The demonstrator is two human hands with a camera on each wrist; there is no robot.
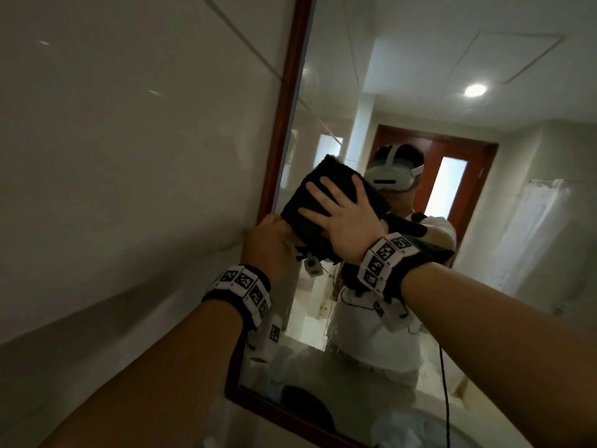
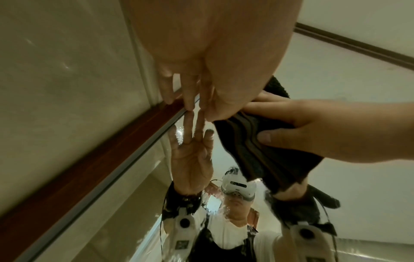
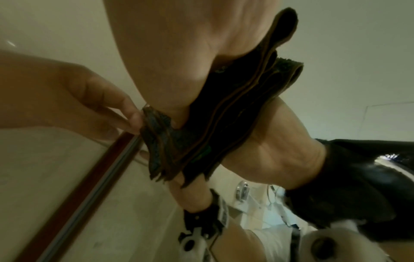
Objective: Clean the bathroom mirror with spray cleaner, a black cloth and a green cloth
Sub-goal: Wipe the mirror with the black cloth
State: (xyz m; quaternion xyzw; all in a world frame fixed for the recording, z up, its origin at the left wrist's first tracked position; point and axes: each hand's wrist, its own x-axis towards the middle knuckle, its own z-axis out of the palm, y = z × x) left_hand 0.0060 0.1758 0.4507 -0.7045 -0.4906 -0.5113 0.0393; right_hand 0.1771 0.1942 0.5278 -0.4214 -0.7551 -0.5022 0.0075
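Note:
The bathroom mirror (image 1: 355, 76) hangs in a dark red wooden frame (image 1: 284, 124) on a tiled wall. A folded black cloth (image 1: 329, 189) lies flat against the glass near the frame's left side. My right hand (image 1: 342, 218) presses on it with straight, spread fingers, the thumb (image 2: 266, 138) lying along the cloth's (image 2: 257, 156) folded edge. My left hand (image 1: 268, 240) is just left of the cloth, its straight fingertips (image 2: 190, 106) touching the glass beside the frame (image 2: 112, 159). In the right wrist view the cloth (image 3: 235, 109) sits under my right palm (image 3: 179, 53). Neither a spray bottle nor a green cloth shows.
Pale glossy wall tiles (image 1: 129, 124) fill the left. The frame's bottom rail (image 1: 290, 412) runs low in the head view. The glass reflects a person in a white headset, a red door and a ceiling light (image 1: 475, 89). Droplets (image 2: 179, 136) cling to the glass.

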